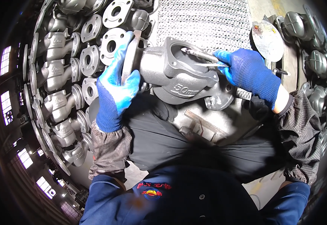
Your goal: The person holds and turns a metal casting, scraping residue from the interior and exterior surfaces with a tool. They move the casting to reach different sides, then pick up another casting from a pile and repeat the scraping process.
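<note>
A grey cast-metal valve body [182, 84] lies tilted in front of me, its squared top opening facing up. My left hand [120, 78], in a blue coated glove, is closed around the rim of its left flange [131, 56], thumb on the near side. In a blue glove too, my right hand [247, 69] is closed at the right of the opening. From its fingers a slim rod-shaped tool [203, 55] reaches into the cavity, beside a thin pale pointed strip [210, 65]. Whether these two are joined is hidden by the fingers.
Similar valve bodies [56, 71] stand stacked at the left, with more [317, 63] at the right. Behind the work lies a patterned metal-look surface [204, 22]. A pale round plate with coloured smears [268, 41] is at the back right. A threaded metal piece [244, 93] sits below my right hand.
</note>
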`<act>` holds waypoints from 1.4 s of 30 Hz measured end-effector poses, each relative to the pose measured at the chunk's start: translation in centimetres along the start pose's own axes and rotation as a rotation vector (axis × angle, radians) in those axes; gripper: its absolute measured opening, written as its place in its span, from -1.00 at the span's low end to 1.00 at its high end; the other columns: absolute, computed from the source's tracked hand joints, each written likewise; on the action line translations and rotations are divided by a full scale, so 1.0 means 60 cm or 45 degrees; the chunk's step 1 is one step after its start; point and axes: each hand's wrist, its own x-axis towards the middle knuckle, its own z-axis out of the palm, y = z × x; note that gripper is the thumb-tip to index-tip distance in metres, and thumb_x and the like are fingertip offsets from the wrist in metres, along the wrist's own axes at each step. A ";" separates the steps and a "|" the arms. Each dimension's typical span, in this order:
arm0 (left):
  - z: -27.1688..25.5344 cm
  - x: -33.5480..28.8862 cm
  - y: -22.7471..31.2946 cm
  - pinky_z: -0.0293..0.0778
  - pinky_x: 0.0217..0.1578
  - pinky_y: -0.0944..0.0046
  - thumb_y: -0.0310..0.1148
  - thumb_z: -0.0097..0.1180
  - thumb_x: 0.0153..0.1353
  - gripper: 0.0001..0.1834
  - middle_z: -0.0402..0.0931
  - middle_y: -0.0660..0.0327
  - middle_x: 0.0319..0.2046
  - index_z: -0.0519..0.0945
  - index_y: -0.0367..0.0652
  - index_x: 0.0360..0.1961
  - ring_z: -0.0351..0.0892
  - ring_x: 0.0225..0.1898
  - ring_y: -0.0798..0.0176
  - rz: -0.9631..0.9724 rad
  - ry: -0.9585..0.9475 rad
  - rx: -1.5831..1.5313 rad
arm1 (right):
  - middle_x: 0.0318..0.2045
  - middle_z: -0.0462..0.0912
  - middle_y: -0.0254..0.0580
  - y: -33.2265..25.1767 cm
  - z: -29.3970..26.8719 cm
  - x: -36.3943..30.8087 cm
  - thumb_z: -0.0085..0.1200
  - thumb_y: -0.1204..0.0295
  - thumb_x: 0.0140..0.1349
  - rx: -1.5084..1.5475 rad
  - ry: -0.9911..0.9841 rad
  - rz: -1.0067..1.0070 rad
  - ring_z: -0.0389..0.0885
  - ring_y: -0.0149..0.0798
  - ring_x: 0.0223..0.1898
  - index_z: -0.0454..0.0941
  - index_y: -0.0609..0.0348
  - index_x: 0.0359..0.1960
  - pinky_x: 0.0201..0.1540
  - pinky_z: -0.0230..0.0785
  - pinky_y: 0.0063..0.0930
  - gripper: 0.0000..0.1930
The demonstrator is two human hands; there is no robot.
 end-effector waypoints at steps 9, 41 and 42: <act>0.007 0.001 0.018 0.08 0.26 0.30 -0.64 -0.09 0.04 -0.33 0.27 0.05 0.25 0.23 -0.36 0.28 0.20 0.27 0.23 -0.067 0.018 0.148 | -0.51 0.64 -0.12 0.024 -0.007 0.040 0.06 0.24 0.19 0.084 -0.103 -0.212 0.63 -0.11 -0.48 0.63 -0.04 -0.15 -0.35 0.50 -0.24 -0.76; 0.010 0.000 0.014 0.10 0.24 0.27 -0.63 -0.04 0.03 -0.33 0.31 0.04 0.22 0.24 -0.41 0.26 0.25 0.22 0.25 -0.113 0.068 0.226 | -0.55 0.62 -0.14 0.007 -0.032 0.059 0.05 0.15 0.21 -0.280 -0.346 -0.136 0.64 -0.16 -0.47 0.64 -0.06 -0.21 -0.32 0.52 -0.23 -0.75; 0.010 0.000 0.013 0.10 0.24 0.27 -0.63 -0.04 0.03 -0.33 0.31 0.04 0.22 0.24 -0.41 0.26 0.25 0.22 0.25 -0.110 0.065 0.225 | -0.55 0.61 -0.14 0.006 -0.035 0.062 0.05 0.14 0.21 -0.295 -0.383 -0.142 0.64 -0.17 -0.47 0.64 -0.05 -0.23 -0.32 0.52 -0.24 -0.75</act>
